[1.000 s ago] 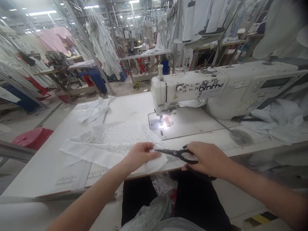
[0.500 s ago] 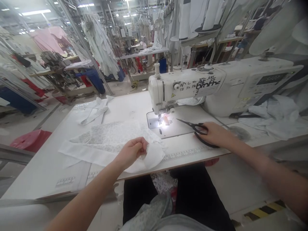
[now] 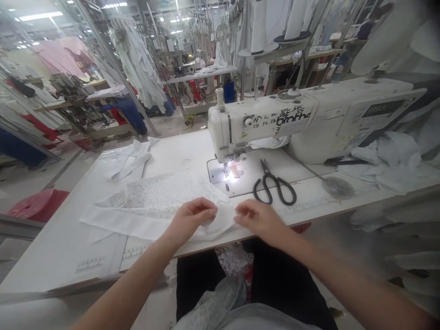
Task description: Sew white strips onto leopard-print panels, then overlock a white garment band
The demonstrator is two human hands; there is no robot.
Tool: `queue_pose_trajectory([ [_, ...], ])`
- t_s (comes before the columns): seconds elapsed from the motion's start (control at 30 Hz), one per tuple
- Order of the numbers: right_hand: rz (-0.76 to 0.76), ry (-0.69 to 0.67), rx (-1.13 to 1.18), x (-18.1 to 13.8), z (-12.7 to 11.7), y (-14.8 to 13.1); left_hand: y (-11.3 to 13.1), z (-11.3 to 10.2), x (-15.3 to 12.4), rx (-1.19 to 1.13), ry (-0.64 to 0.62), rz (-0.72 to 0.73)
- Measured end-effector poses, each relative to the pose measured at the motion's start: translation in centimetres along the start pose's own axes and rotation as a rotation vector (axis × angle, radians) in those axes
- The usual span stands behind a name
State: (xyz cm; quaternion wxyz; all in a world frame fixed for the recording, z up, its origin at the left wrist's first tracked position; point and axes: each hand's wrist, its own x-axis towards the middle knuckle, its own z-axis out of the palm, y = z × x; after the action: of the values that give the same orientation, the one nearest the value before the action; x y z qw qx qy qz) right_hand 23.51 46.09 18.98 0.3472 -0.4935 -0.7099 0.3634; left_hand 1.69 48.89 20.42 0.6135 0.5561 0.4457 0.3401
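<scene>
My left hand pinches the near right part of a white patterned fabric piece between thumb and fingers. Along the near side of that piece runs a plain white strip. My right hand is at the right edge of the fabric, its fingers bent and blurred; whether they grip the cloth I cannot tell. Black-handled scissors lie on the table behind my right hand, blades toward the sewing machine. The machine's lit needle area is just beyond the fabric.
White scraps lie at the table's far left, and a crumpled white cloth heap sits at the right. A dark round mesh object rests near the machine's base. Thread cones stand behind. Printed rulers mark the table's near edge.
My right hand has put the scissors down on the table and moved left to the fabric edge. My left hand still holds the cloth. The view has shifted slightly.
</scene>
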Motion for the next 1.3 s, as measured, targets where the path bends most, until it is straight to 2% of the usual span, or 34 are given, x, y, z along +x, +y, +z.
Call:
queue_pose_trajectory([
  [0.07,0.031,-0.051,0.209,0.0,2.0,-0.6,-0.2,0.0,0.0,-0.004,0.012,0.014],
  [0.13,0.05,-0.05,0.367,0.1,3.1,-0.8,-0.3,-0.1,-0.2,-0.003,0.014,0.018],
  [0.23,0.075,-0.058,0.513,0.2,2.9,-1.0,-0.1,-0.5,-0.6,-0.002,-0.032,0.025],
  [0.33,0.113,-0.081,0.56,0.2,2.1,-1.1,-0.1,-0.5,-0.8,0.035,-0.091,0.041],
  [0.43,0.117,-0.051,0.651,0.1,2.2,-1.0,-0.2,0.3,-0.7,0.188,-0.045,0.084],
  [0.5,0.075,-0.031,0.75,-0.1,2.5,-0.9,-0.1,1.0,-0.7,0.373,0.004,0.134],
  [0.57,0.02,-0.026,0.809,-0.4,2.7,-0.8,0.3,1.7,-0.9,0.526,-0.002,0.2],
  [0.67,-0.026,-0.005,0.813,-0.9,2.5,-0.7,1.0,2.1,-1.1,0.578,-0.119,0.263],
  [0.73,-0.037,0.011,0.793,-1.3,2.3,-0.6,1.1,2.0,-1.1,0.569,-0.145,0.245],
  [0.87,-0.079,0.03,0.657,-1.8,2.0,-0.4,0.9,1.9,-0.7,0.639,-0.086,0.202],
  [0.97,-0.114,0.047,0.607,-2.0,1.9,-0.5,1.0,2.4,-0.5,0.818,-0.021,0.244],
  [1.03,-0.125,0.043,0.638,-1.9,1.9,-0.5,1.3,2.8,-0.5,1.014,0.099,0.417],
  [1.13,-0.123,0.032,0.694,-2.0,1.9,-0.3,1.6,3.3,-0.4,1.211,0.262,0.92],
  [1.2,-0.113,0.025,0.692,-2.1,1.9,-0.1,1.7,3.6,-0.3,1.231,0.211,1.177],
  [1.23,-0.112,0.029,0.671,-2.3,1.9,0.1,1.7,3.7,-0.2,1.218,0.132,1.222],
  [1.3,-0.115,0.046,0.592,-2.5,1.8,0.2,1.5,3.9,-0.1,1.118,-0.059,1.149],
])
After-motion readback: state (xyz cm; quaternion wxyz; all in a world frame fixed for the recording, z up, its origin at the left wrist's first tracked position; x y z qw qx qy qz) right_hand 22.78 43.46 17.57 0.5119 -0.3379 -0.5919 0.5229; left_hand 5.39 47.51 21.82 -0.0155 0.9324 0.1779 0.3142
